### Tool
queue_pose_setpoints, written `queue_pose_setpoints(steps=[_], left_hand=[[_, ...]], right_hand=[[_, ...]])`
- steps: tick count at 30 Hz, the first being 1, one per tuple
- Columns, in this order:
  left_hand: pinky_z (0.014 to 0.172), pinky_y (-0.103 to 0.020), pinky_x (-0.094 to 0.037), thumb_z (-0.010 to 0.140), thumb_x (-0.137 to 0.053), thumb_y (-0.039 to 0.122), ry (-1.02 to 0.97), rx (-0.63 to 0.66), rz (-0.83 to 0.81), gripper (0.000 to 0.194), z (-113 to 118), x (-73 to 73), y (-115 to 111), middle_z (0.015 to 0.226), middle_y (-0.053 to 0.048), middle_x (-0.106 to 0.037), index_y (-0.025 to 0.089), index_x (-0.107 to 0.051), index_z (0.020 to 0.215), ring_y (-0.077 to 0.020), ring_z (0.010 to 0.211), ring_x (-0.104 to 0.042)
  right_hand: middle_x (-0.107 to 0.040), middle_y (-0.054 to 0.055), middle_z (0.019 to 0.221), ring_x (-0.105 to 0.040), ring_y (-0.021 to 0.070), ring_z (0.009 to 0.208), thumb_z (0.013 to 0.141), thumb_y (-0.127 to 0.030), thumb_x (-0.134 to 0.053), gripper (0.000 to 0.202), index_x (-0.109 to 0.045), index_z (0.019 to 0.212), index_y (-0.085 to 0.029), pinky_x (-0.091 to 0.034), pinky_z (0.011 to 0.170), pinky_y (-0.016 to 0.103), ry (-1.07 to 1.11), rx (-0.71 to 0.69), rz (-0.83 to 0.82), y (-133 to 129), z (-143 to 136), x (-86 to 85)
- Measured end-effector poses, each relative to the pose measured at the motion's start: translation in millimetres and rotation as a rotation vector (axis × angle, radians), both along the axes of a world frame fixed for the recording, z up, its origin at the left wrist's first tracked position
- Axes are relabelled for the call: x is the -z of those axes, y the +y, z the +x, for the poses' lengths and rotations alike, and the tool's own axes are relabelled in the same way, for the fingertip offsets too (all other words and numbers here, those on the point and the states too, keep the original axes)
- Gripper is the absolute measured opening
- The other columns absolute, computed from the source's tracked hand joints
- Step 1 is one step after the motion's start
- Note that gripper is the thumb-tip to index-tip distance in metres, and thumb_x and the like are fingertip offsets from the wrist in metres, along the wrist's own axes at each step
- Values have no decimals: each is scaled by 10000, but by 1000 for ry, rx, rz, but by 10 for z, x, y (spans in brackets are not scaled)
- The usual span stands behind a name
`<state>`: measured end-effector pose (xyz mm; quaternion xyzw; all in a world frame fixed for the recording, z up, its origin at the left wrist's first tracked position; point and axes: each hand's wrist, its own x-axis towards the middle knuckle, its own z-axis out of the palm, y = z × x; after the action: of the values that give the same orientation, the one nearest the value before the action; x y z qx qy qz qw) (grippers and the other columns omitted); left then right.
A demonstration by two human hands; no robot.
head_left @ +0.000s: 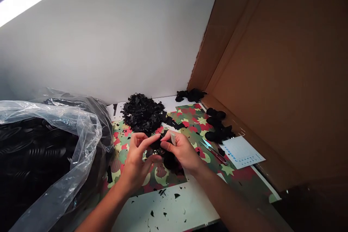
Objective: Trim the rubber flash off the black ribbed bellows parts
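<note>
Both hands meet over the patterned sheet [122,152] at the centre. My left hand [140,156] is curled, its fingertips and thumb gripping one side of a small black piece [156,144]. My right hand [183,150] pinches the other side of it, with a small pale strip [173,137] showing at its fingers. Just under the hands lies another dark piece [170,163], partly covered. Behind them rises a heap of black scraps [143,112]. Scissors [214,151] lie on the sheet to the right of my right hand.
On the left bulges a clear plastic bag [89,123] full of black parts. Black rounded pieces [216,119] line the right side near a white printed card [243,152]. A cardboard wall [272,79] stands on the right. Small black scraps dot the white surface [165,206] in front.
</note>
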<state>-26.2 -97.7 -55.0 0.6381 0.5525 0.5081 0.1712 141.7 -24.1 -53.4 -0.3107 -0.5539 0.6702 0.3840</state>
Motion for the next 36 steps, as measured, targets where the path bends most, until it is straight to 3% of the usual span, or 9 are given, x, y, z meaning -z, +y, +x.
queue_pose_setpoints(steps=[3,5,9,12,15,21,27,31,36], left_hand=[[841,-357,-563,816,-785,209,41,-20,17,288,-34,-67,20,979,-41,-588,365,-821,1056,-217,912,-622],[797,-335,-562,800,-811,227,-8,32,-6,242,-55,-110,35,985,-55,-659,348,-838,1007,-222,880,-643],[677,-296,-544,777,-831,261,-160,66,-105,308,-71,-147,44,866,-38,-746,329,-834,1078,-191,703,-629],[654,-274,-539,757,-830,274,-334,52,-190,311,-66,-137,40,899,-55,-780,283,-832,1068,-200,735,-658],[588,-246,-506,770,-812,310,-441,70,-272,262,-65,-123,47,875,-62,-770,243,-832,1023,-166,659,-619],[569,-245,-489,630,-854,150,-250,68,-145,331,-13,-123,61,948,-59,-728,271,-842,938,-164,687,-603],[522,-229,-396,691,-768,140,-58,-5,-127,285,28,-185,19,653,3,-636,285,-853,920,-149,567,-507],[542,-240,-400,691,-753,118,-105,4,-149,313,46,-200,9,793,-32,-706,286,-854,935,-153,596,-519],[544,-246,-419,692,-836,209,-158,1,-138,245,96,-148,7,909,-60,-701,273,-843,928,-158,632,-549]], right_hand=[[-574,-42,666,-530,144,620,718,-604,-834,464,-598,788,-211,-430,599,268,-17,-90,-36,-13,0,14],[-578,-39,664,-545,156,612,775,-649,-773,475,-631,918,-219,-449,590,277,-12,-66,-16,-20,8,30],[-596,25,840,-572,177,716,954,-571,-613,359,-739,1012,-239,-512,653,312,-99,180,386,-34,54,18],[-600,53,1026,-628,204,872,870,-454,-781,277,-784,1098,-296,-571,761,340,-129,210,637,-65,65,4],[-629,43,1008,-657,206,903,857,-323,-817,220,-800,1076,-319,-600,822,351,-114,179,749,-100,33,37],[-648,41,943,-658,174,802,899,-146,-682,179,-806,923,-273,-630,672,292,-99,208,729,-128,-23,130],[-684,44,924,-680,201,830,831,-149,-727,139,-797,851,-267,-631,755,353,-67,225,614,-123,-61,101],[-697,32,849,-685,193,789,791,-103,-653,182,-750,749,-250,-599,673,315,-45,222,545,-124,-92,97],[-690,6,732,-658,177,686,752,-59,-536,269,-724,745,-251,-554,624,291,-131,253,629,-124,-71,115]])
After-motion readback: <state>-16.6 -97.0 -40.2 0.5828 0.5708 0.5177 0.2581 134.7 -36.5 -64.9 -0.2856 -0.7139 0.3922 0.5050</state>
